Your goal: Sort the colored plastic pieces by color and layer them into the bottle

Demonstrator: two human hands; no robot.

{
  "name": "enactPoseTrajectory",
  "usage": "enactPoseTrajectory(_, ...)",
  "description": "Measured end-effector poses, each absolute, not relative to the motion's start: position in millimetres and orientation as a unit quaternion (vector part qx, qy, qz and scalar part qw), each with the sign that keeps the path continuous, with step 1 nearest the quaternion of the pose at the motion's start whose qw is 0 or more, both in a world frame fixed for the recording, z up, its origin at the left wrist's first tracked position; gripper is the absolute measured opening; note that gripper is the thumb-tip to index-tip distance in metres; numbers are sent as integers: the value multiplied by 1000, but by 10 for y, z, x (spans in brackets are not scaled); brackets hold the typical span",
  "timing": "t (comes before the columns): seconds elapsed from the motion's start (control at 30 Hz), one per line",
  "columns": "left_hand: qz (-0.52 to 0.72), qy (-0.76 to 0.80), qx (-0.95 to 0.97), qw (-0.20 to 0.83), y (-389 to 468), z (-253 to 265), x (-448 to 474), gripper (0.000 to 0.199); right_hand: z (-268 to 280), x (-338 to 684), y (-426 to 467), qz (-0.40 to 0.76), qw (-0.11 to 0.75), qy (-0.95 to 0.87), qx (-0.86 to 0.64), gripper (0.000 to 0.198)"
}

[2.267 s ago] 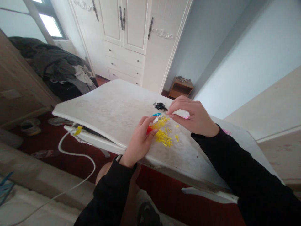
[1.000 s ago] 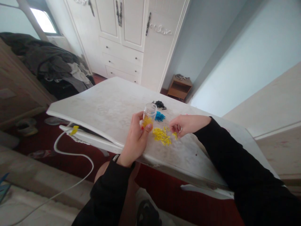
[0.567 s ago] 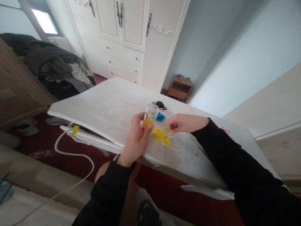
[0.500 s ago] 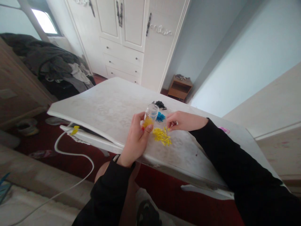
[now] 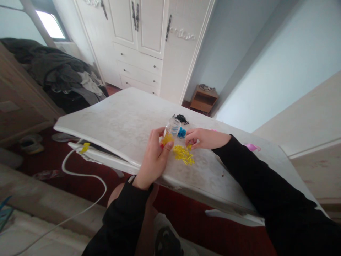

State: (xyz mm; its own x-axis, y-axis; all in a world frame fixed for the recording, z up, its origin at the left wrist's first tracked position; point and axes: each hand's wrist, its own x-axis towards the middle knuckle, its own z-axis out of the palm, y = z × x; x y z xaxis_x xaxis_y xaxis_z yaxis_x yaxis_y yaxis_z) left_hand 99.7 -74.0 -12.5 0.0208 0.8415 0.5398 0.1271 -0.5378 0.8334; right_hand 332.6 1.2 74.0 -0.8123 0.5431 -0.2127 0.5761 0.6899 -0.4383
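My left hand (image 5: 155,153) is wrapped round a clear open-mouthed jar (image 5: 173,126), tilted above the table's near edge. Yellow pieces and a bit of red show through its lower part. To the right of the jar, my right hand (image 5: 198,138) pinches a few small yellow bands (image 5: 189,146) between thumb and fingers. Just below the hands lies a loose heap of yellow bands (image 5: 183,155) on the tabletop. A blue heap (image 5: 181,132) sits behind the jar, partly covered by it. Farther back is a small black heap (image 5: 181,118).
The white table (image 5: 106,110) has a raised, split near edge at its left. A pink item (image 5: 253,147) lies to the right, beyond my right sleeve. A white cable (image 5: 102,181) hangs off the left side. Behind stand a white wardrobe (image 5: 144,67) and a small wooden cabinet (image 5: 204,99).
My right hand has shifted slightly left, closer to the jar, and yellow bands now show at its fingertips. The jar in my left hand has barely moved.
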Motion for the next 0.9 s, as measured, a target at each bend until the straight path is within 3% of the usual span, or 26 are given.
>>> enactPoseTrajectory(0.33,591,379,655,280,-760,-89,989,32,941,3318,-71,-210,11,918,337,10)
enactPoseTrajectory(0.53,578,382,677,247,-762,-37,979,29,1255,3343,-174,-227,-133,889,374,10)
enactPoseTrajectory(0.7,559,384,696,236,-766,-10,982,30,1347,3252,-322,-147,-264,879,369,12)
enactPoseTrajectory(0.9,543,381,704,252,-786,1,989,34,1366,3108,-452,-60,-239,922,299,14)
